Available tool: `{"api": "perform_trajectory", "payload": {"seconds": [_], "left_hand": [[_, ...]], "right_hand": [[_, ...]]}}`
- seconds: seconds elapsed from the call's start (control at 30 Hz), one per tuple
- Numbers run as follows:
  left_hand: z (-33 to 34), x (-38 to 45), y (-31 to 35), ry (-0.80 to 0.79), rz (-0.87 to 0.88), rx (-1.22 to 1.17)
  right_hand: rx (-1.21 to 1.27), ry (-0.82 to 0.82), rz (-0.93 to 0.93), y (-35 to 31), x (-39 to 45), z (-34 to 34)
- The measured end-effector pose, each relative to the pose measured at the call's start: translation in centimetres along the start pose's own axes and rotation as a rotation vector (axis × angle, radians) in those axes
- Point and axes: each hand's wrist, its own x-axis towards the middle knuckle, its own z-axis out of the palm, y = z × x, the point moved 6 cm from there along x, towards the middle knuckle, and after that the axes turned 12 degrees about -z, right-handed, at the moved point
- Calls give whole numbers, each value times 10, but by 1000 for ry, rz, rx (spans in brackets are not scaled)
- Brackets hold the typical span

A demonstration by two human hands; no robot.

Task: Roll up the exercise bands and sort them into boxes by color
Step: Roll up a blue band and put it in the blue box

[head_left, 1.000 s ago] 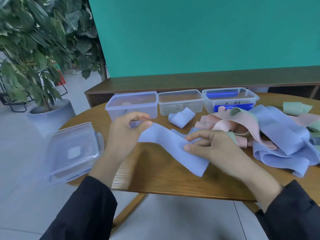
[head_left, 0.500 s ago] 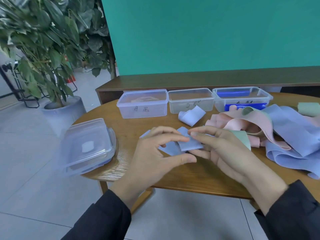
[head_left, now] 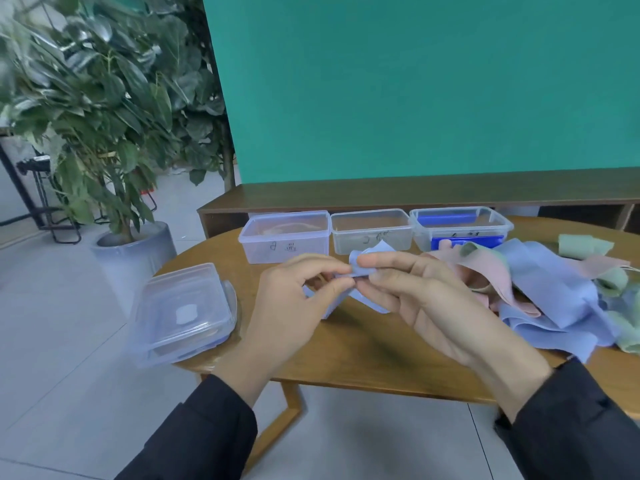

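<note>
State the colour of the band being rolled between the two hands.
Light blue; the band shows best in the head view.

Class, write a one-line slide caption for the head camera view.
Both hands, left and right, pinch a blue band above the table, before three boxes.

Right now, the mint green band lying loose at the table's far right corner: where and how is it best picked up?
Judging by its pose, take the mint green band by its free right-hand end, pinching the flat layers from above with the right hand. It lies apart from the tangled pile, flat and folded on the table, so that end should lift clear without dragging the others.
</note>
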Motion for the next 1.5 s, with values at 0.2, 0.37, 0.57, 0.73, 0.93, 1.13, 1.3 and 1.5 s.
{"api": "perform_trajectory", "payload": {"seconds": [0.2,0.37,0.57,0.73,0.93,1.13,1.3,1.5], "left_hand": [[-38,5,66,108,2,-29],[-64,0,125,75,59,-102],[-77,-5,156,42,59,-144],[-70,3,122,0,-21,-88],[-45,19,37,-28,-158,-17],[-15,38,-55,-18,-334,2],[-1,60,-112,-31,-459,18],[4,78,-158,-44,-593,61]], "right_hand": [[-376,-61,-221,-65,-16,38],[-542,-13,-452,-126,-41,67],[-638,-28,-492,-156,-51,83],[-708,-88,-417,-131,-31,68],[-725,-149,-251,-57,21,37],[-683,-121,-96,25,76,4],[-639,-106,-24,74,116,-15],[-684,-142,36,111,143,-24]]}}
